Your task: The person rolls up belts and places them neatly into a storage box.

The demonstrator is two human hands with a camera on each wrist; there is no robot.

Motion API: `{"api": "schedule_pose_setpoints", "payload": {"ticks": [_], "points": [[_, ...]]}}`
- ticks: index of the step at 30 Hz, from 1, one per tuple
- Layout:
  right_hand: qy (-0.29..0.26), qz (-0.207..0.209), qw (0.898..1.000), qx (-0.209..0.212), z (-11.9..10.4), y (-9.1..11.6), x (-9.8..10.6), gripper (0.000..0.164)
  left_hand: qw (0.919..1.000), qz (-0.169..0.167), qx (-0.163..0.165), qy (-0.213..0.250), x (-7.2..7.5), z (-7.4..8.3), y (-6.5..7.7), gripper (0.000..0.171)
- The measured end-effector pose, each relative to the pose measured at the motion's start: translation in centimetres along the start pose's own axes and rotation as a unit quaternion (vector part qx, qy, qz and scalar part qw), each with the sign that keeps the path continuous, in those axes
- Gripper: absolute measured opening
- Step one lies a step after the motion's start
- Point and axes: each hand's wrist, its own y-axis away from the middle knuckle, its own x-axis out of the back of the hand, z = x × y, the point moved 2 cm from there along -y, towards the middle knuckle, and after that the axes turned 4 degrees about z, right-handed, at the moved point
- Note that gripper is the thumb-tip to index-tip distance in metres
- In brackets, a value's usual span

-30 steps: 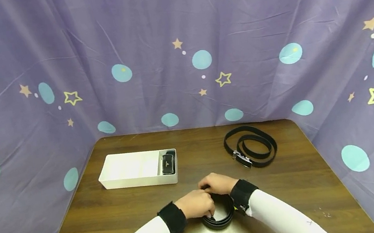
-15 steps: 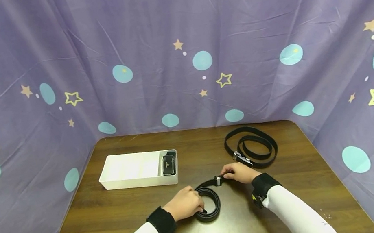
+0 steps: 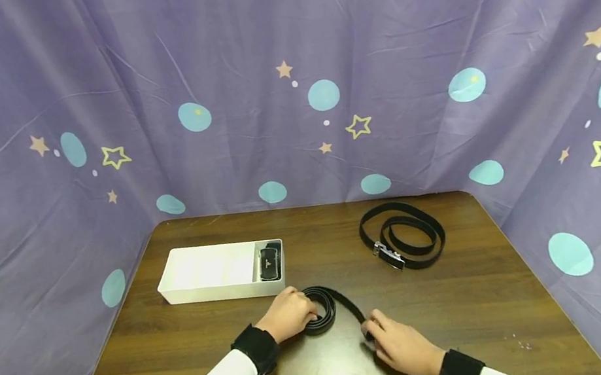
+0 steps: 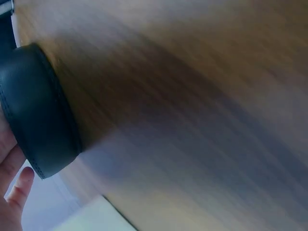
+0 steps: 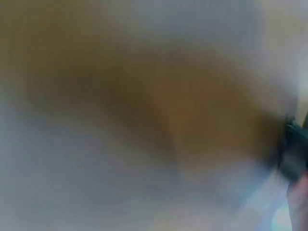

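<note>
A black leather belt (image 3: 330, 310) is coiled on edge in front of me, near the middle of the table. My left hand (image 3: 288, 314) grips the coil at its left side. From the coil a loose length runs right and toward me, and my right hand (image 3: 404, 344) pinches its end, mostly covering the buckle there. In the left wrist view the stitched belt (image 4: 38, 110) stands on edge beside the fingers (image 4: 19, 187). Blur fills much of the right wrist view, where the dark belt end (image 5: 293, 154) shows at the right edge by a fingertip (image 5: 299, 202).
A white box (image 3: 210, 272) lies at the back left of the wooden table (image 3: 305, 213), with a rolled black belt (image 3: 269, 263) in its right compartment. Another black belt (image 3: 410, 222) with a silver buckle lies loosely looped at the back right. A patterned purple curtain (image 3: 230, 53) surrounds the table.
My right hand has drawn the belt's end away from the coil, first to the right, then down toward me. My left hand and the coil have shifted left and away from me.
</note>
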Motion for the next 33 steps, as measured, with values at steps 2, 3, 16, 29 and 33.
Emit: {"api": "schedule_pose_setpoints", "payload": {"ticks": [2,3,16,29,33], "points": [[0.007,0.009,0.999,0.030,-2.0,0.1,-0.3,0.027,1.0000,0.002,-0.007,-0.003,-0.1,0.6,-0.7,0.009],[0.006,0.009,0.999,0.045,-2.9,0.0,-0.4,0.025,0.9999,0.003,-0.012,-0.006,-0.1,0.9,-1.1,0.009],[-0.038,-0.003,0.994,0.100,-5.9,-4.1,-1.4,0.023,0.9990,-0.001,-0.039,0.021,-0.5,3.5,-3.3,0.005],[-0.088,0.008,0.995,-0.049,-3.8,-5.2,-1.1,0.023,0.9962,0.029,-0.012,0.082,-0.1,2.7,-2.1,0.010],[-0.091,0.008,0.995,-0.038,-3.6,-5.1,-1.0,0.023,0.9960,0.017,-0.011,0.088,0.4,2.4,-1.5,0.007]]}}
